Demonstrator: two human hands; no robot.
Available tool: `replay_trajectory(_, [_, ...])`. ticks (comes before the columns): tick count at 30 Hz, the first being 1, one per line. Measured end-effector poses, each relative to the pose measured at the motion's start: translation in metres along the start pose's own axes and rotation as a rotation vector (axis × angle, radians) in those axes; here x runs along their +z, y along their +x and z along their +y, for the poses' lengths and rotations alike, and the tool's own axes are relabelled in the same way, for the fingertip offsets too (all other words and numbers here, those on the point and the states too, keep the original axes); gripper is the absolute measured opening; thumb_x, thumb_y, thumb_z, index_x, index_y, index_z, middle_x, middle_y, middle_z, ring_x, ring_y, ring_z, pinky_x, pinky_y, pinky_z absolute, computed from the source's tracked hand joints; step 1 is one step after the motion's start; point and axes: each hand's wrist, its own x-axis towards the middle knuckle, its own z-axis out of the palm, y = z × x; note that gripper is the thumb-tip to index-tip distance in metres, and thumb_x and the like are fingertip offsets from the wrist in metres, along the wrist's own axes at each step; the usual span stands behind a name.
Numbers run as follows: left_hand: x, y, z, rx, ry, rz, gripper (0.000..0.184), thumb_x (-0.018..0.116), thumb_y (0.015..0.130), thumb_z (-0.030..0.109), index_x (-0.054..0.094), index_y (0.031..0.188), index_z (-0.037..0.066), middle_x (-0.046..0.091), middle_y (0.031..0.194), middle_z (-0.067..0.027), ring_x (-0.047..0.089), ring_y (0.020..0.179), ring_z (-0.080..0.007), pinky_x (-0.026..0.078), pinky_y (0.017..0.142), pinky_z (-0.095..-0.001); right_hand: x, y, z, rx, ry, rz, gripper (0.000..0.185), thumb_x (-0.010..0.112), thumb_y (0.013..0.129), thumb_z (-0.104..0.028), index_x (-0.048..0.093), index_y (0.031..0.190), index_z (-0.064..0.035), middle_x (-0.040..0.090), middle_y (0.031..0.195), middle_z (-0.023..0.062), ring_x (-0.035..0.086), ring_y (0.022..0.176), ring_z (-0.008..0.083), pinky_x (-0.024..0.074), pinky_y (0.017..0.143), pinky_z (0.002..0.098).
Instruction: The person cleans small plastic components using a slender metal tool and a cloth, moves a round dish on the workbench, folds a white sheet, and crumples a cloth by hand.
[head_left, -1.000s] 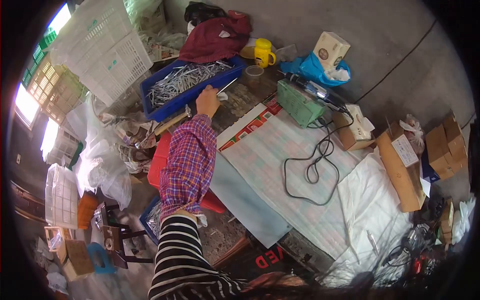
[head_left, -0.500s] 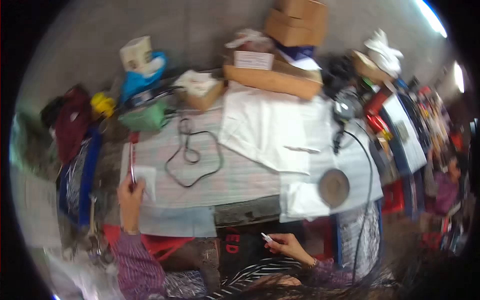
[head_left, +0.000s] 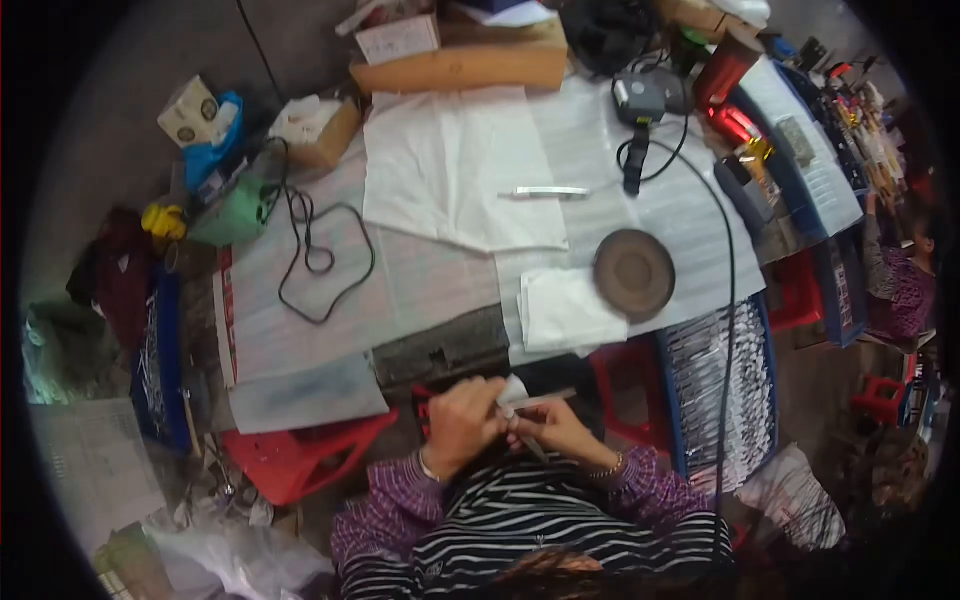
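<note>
My left hand [head_left: 462,422] and my right hand [head_left: 558,430] meet in front of my striped top, below the table's near edge. Both are closed around a slim metal piece [head_left: 552,398] and a small white cloth [head_left: 512,390]. Fingers cover much of the metal piece, so its full shape is hidden. Just above the hands, folded white cloths [head_left: 572,310] lie on the table beside a round brown disc [head_left: 635,277]. Farther back, a silvery metal piece [head_left: 552,191] rests on a white cloth [head_left: 460,165].
A blue tray [head_left: 720,385] of metal pieces stands at the right, crossed by a black cable [head_left: 731,300]. A red stool [head_left: 300,455] is at the lower left. A black device [head_left: 640,100] and cardboard box [head_left: 465,65] stand behind. A person [head_left: 905,290] sits far right.
My left hand has come from the far-left blue tray to the middle, bringing a thin metal piece to my right hand. The view has turned to the right.
</note>
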Motion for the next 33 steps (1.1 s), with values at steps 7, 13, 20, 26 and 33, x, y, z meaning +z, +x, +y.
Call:
replay_trajectory(7, [-0.004, -0.018, -0.001, -0.347, -0.406, 0.100, 0.021, 0.067, 0.072, 0.000, 0.065, 0.092, 0.002, 0.065, 0.078, -0.0114, 0.063, 0.063, -0.0172, 0.048, 0.055, -0.0290, -0.010, -0.011, -0.005, -0.015, 0.048, 0.032, 0.033, 0.057, 0.089, -0.006, 0.055, 0.121, 0.0026, 0.063, 0.088, 0.0052, 0.058, 0.074, 0.0083, 0.0506, 0.068, 0.0220])
replay_trajectory(13, [0.012, -0.014, 0.004, -0.093, -0.160, 0.020, 0.027, 0.068, 0.065, 0.001, 0.062, 0.091, 0.004, 0.059, 0.073, -0.0087, 0.060, 0.063, -0.0244, 0.047, 0.054, -0.0334, -0.013, -0.009, -0.001, 0.025, -0.012, -0.024, 0.029, 0.056, 0.089, -0.005, 0.058, 0.117, 0.0021, 0.064, 0.091, 0.0065, 0.059, 0.074, 0.0096, 0.0525, 0.067, 0.0232])
replay_trajectory(20, [0.001, -0.017, -0.015, -0.372, -0.284, 0.151, 0.019, 0.067, 0.075, 0.002, 0.064, 0.093, 0.002, 0.064, 0.077, -0.0080, 0.060, 0.064, -0.0126, 0.047, 0.057, -0.0253, -0.021, -0.011, 0.004, 0.043, 0.107, 0.016, 0.032, 0.058, 0.089, -0.007, 0.056, 0.120, 0.0011, 0.062, 0.093, 0.0049, 0.058, 0.078, 0.0088, 0.0520, 0.072, 0.0227])
replay_trajectory(26, [0.013, -0.024, -0.018, -0.414, -0.439, 0.139, 0.017, 0.068, 0.075, 0.004, 0.062, 0.090, -0.001, 0.062, 0.071, -0.0058, 0.056, 0.064, -0.0099, 0.046, 0.061, -0.0250, -0.021, -0.006, 0.006, -0.015, 0.108, 0.091, 0.027, 0.056, 0.093, -0.020, 0.060, 0.114, -0.0037, 0.058, 0.084, -0.0008, 0.056, 0.073, 0.0064, 0.0484, 0.066, 0.0198])
replay_trajectory(33, [0.023, -0.013, 0.008, -0.198, -0.453, 0.059, 0.018, 0.067, 0.075, 0.000, 0.060, 0.092, 0.002, 0.061, 0.077, -0.0052, 0.055, 0.065, -0.0112, 0.043, 0.059, -0.0232, -0.013, -0.003, 0.012, 0.021, 0.431, -0.043, 0.035, 0.041, 0.098, -0.035, 0.053, 0.083, -0.0059, 0.047, 0.065, -0.0015, 0.045, 0.055, 0.0086, 0.0431, 0.052, 0.0226])
